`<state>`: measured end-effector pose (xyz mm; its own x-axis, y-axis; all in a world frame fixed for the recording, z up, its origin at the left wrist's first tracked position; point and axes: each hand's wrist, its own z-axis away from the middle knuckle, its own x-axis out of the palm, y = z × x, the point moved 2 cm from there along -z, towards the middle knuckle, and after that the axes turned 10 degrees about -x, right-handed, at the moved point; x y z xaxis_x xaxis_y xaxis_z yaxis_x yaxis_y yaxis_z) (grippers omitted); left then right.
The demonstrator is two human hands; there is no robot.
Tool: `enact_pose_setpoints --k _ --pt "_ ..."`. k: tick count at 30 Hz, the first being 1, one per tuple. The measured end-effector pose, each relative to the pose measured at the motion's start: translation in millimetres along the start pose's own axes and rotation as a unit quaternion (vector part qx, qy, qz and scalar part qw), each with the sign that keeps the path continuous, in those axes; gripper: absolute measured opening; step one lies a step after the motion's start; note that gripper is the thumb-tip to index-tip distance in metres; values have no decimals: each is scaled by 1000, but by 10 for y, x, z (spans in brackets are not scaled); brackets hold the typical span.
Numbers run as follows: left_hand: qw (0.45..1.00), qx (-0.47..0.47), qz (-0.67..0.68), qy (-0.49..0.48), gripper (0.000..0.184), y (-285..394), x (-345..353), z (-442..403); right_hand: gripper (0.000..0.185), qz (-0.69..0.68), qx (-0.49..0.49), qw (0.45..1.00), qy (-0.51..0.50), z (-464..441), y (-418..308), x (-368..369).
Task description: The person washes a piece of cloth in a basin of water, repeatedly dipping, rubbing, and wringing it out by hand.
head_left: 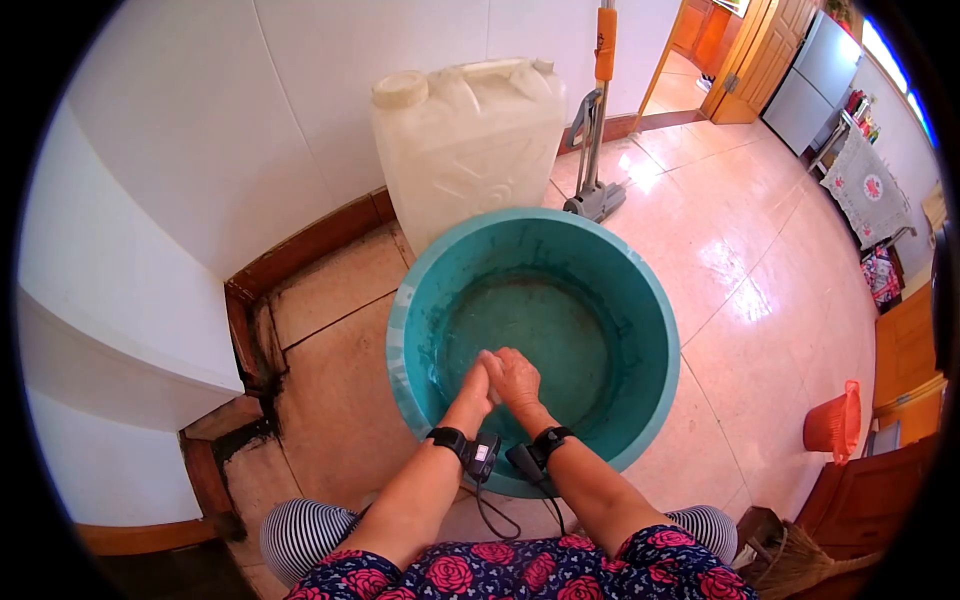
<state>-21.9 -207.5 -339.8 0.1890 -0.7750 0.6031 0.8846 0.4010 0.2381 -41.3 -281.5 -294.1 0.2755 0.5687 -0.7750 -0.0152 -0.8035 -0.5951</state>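
Hands point(498, 380) meet over 1 green tub point(640, 330); tiled floor point(740, 260).

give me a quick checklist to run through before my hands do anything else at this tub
1. Tub upright on the floor: ok
2. Left hand and right hand both inside the tub's outline, touching each other: ok
3. Palms free of any small item: cannot tell, the fingers hide them
4. Inner wall free of marks: not ok, dark smudges show
5. Cables kept off the tub's rim: cannot tell, they hang close to its near edge
6. Jug behind the tub upright with its cap on: ok
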Motion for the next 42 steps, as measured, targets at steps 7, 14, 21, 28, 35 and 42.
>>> enact_pose_setpoints --k 7,14,21,28,35,42 --pt "991 31 -120 44 30 17 60 101 35 46 -1 999 -29 3 21 -35" --pt "974 80 -188 96 35 -3 -102 -123 37 26 27 995 -96 -76 115 -10" --pt "936 215 -211 184 35 24 -141 -87 36 -156 163 972 -67 -93 483 -98" --pt "925 196 -261 196 42 9 -229 -230 19 -71 49 996 39 -77 787 -50" --pt "943 125 -250 179 56 -89 -417 -473 38 13 72 997 35 155 888 -78" --pt "935 117 -295 160 33 -77 -412 -392 26 -78 63 976 -192 206 908 276"
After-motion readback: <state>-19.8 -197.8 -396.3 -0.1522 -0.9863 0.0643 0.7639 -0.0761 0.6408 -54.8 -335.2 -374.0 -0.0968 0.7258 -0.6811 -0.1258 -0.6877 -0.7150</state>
